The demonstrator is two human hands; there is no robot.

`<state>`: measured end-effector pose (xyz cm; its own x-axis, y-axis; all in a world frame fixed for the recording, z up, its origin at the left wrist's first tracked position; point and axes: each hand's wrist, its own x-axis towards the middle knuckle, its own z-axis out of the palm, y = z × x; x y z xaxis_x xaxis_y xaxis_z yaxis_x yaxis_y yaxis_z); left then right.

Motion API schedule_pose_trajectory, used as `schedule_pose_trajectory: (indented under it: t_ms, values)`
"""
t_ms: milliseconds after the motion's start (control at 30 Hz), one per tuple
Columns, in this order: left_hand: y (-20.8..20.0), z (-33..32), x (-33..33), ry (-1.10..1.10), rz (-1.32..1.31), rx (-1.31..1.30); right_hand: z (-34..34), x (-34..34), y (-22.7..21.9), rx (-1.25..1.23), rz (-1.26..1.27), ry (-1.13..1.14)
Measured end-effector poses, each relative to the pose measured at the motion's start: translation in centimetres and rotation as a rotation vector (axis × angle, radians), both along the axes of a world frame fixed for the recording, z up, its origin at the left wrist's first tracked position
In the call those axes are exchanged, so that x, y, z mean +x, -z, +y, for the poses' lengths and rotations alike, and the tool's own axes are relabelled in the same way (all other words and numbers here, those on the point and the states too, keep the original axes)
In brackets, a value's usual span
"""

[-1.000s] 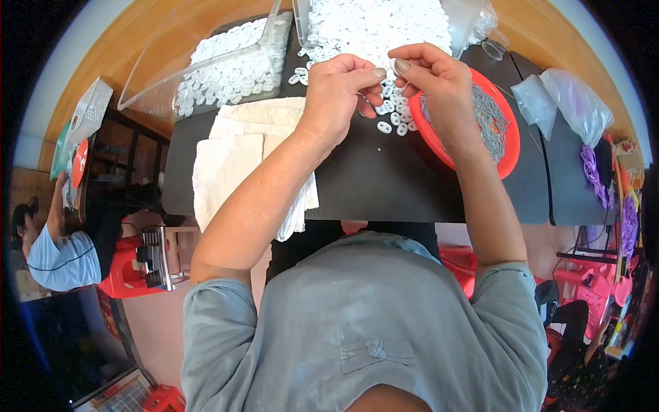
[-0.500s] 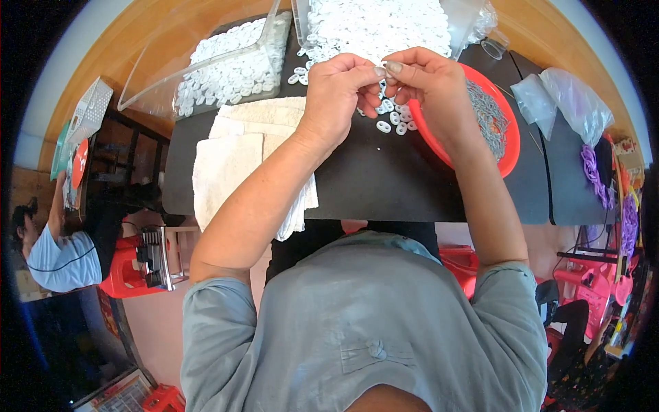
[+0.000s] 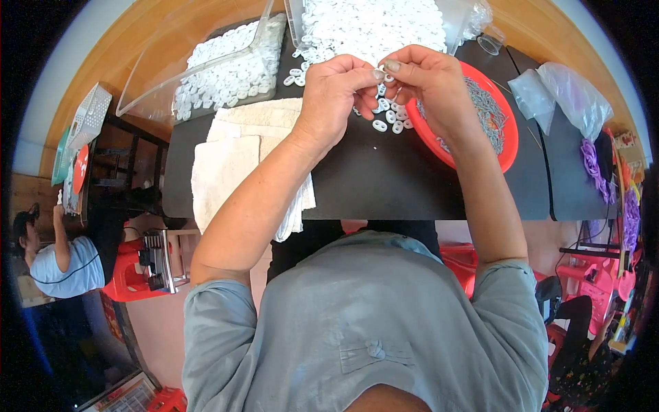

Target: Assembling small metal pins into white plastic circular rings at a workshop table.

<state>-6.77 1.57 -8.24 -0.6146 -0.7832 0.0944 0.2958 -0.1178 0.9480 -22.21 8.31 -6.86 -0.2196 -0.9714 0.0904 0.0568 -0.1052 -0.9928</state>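
My left hand and my right hand meet over the far part of the table, thumbs and fingertips pinched together. A small white oval piece with a hole shows between them, at the right fingertips. What else the left fingertips hold is too small to tell. Just below lie several loose white two-holed oval pieces on the black table. Under my right wrist stands a red basin of thin grey pieces, partly hidden by the arm.
Two clear bins, one at the far left and one at the far middle, hold white oval pieces. Folded cream towels lie by my left forearm. Clear plastic bags lie at the right. Another person sits at the far left.
My hands stay pinched together in nearly the same place; a white piece now shows more plainly at the right fingertips. The view has shifted slightly. The person at left has raised their head.
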Motion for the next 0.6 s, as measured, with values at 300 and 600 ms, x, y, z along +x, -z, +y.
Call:
schedule_pose_trajectory:
  t_ms: [300,600]
  values:
    - [0.3,-0.2,0.0,-0.019,-0.012,-0.013,0.0,1.1,0.3,0.001,-0.018,0.076]
    - [0.3,-0.3,0.1,-0.027,0.005,0.000,0.5,0.8,-0.5,-0.010,0.001,-0.007]
